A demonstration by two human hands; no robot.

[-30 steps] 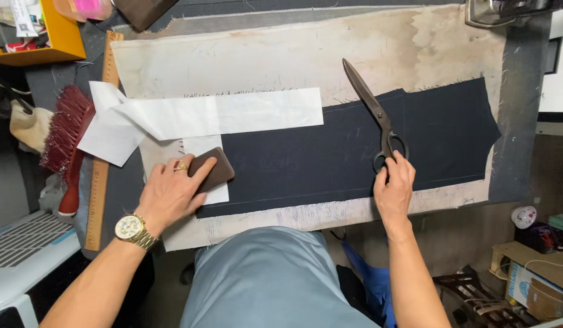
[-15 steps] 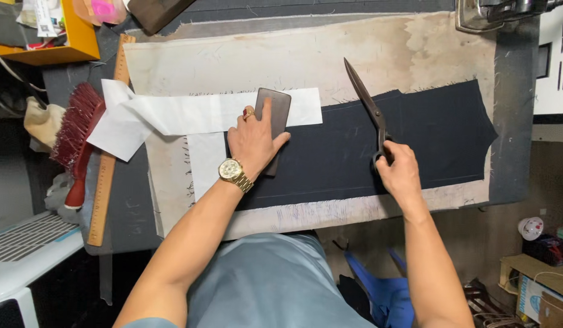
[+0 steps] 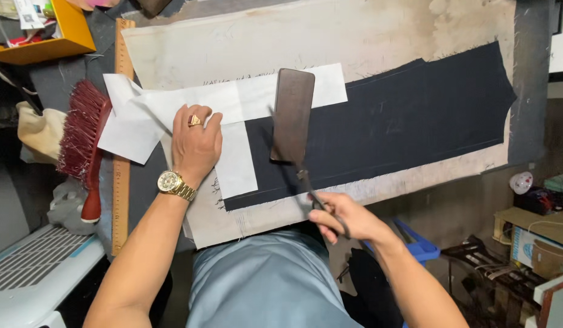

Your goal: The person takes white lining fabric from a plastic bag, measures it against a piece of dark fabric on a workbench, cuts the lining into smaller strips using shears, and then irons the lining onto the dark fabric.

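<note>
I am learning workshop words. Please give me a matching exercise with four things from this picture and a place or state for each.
Things:
1. dark weight block
2. scissors
3. red brush
4. wooden ruler

Places or states:
A. lies along the left edge of the board, partly under white paper
B. held in the right hand
C. rests across the white paper and the dark fabric
D. lies left of the ruler, bristles up

Pairs: 1-C, 2-B, 3-D, 4-A
</note>
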